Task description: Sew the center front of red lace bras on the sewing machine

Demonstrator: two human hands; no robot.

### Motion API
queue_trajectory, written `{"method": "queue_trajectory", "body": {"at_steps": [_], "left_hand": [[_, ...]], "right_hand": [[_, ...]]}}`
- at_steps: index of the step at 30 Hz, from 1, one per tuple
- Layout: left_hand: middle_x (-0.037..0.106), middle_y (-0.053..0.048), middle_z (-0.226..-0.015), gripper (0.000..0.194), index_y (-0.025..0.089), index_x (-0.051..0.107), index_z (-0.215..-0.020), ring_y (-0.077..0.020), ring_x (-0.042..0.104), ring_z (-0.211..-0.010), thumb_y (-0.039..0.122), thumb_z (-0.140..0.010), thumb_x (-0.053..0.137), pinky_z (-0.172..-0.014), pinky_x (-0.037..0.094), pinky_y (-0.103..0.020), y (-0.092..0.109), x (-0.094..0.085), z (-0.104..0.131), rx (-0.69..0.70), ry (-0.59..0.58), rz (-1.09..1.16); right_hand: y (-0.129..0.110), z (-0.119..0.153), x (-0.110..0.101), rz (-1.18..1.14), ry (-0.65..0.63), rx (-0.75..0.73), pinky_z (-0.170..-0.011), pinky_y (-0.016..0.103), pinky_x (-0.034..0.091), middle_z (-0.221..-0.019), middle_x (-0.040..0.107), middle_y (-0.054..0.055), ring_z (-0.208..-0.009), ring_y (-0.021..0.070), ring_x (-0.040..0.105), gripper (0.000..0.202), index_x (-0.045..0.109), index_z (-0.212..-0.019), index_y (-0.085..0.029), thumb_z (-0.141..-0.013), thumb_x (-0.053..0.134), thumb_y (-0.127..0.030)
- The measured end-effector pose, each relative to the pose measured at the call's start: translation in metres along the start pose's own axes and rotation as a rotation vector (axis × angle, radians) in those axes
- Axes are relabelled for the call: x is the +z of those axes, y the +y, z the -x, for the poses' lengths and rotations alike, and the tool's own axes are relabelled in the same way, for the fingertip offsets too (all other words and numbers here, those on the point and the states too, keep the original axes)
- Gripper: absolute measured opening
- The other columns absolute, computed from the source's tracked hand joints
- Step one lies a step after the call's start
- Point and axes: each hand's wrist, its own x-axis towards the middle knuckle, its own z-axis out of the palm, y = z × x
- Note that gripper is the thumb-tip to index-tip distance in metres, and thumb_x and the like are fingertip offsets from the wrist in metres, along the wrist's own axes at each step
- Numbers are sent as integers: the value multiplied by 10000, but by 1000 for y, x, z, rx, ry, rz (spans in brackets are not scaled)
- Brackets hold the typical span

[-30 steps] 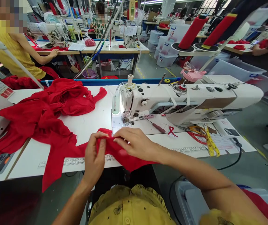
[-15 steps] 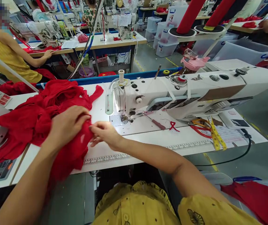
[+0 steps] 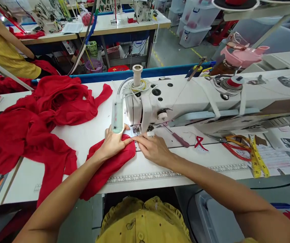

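A piece of red fabric lies partly on the white table and hangs over its front edge. Its far end reaches the needle area of a white sewing machine. My left hand grips the fabric from the left, fingertips close to the presser foot and partly hidden behind the machine's pale green guard. From the right, my right hand pinches the fabric's edge, its fingertips nearly meeting my left thumb. A larger heap of red garments spreads over the table to the left.
Right of my right hand lie a seam ripper-like tool, a red ribbon loop, orange-handled scissors and a yellow tape measure. A printed ruler runs along the front edge. A co-worker in yellow sits at upper left.
Both hands have moved right and away from me, bringing a red fabric piece from beside the heap to the machine's needle area. The view has shifted closer and downward.
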Motion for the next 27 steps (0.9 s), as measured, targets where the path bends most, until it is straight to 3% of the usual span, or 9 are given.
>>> {"method": "queue_trajectory", "body": {"at_steps": [3,5,7,9,12,14,16,21,27], "left_hand": [[600,-107,-1240,382,201,545,-1231,-296,537,-1134,390,-914,644,-939,466,-438,6,-2,4,16,66,-67],[640,-116,-1146,264,176,591,-1163,-292,575,-1049,322,-944,604,-867,491,-428,15,-5,14,71,101,-199],[675,-118,-1095,183,153,635,-1102,-280,602,-1009,212,-987,506,-846,498,-418,23,-6,28,230,90,-334],[687,-135,-1178,251,120,643,-1153,-279,605,-1096,163,-1012,440,-949,481,-440,27,-4,44,397,87,-409],[623,-138,-1373,328,115,597,-1295,-320,530,-1289,261,-1029,472,-1151,311,-578,22,3,61,444,131,-457],[600,-102,-1418,347,153,594,-1319,-344,501,-1330,306,-1025,496,-1177,205,-666,17,7,65,418,140,-470],[597,-83,-1425,347,160,607,-1311,-356,497,-1334,318,-1017,512,-1174,183,-693,13,9,65,409,149,-469],[640,-65,-1373,317,143,641,-1261,-352,549,-1270,295,-1016,510,-1158,242,-679,11,6,57,488,165,-481],[702,-105,-1260,321,133,638,-1271,-292,659,-1064,280,-1008,528,-1031,456,-591,2,1,41,549,124,-422]], "right_hand": [[7,0,8,53,30,-107,-649,303,330,-816,675,38,-768,187,529,356,683,-1217,-206,-940,481,-112],[9,2,10,157,39,-174,-667,331,311,-799,663,48,-750,192,507,323,686,-1195,-162,-936,499,-117],[9,3,11,264,56,-228,-694,357,294,-799,655,54,-729,191,489,315,678,-1197,-131,-928,515,-107],[9,4,11,328,74,-256,-710,369,280,-786,646,49,-704,183,474,326,668,-1212,-118,-920,526,-90],[9,4,11,335,64,-250,-716,371,271,-778,645,40,-686,176,462,331,667,-1213,-125,-919,523,-76],[11,4,9,306,63,-229,-734,369,281,-772,649,40,-702,181,472,317,677,-1200,-141,-933,514,-90],[12,5,7,271,86,-208,-763,366,297,-751,643,37,-724,188,487,314,683,-1202,-160,-952,499,-112],[14,6,5,219,71,-263,-770,361,321,-783,648,33,-707,177,476,307,699,-1183,-170,-950,505,-121],[17,6,10,267,98,-263,-789,385,349,-634,577,22,-732,206,509,351,684,-1240,-160,-944,503,-110]]}}
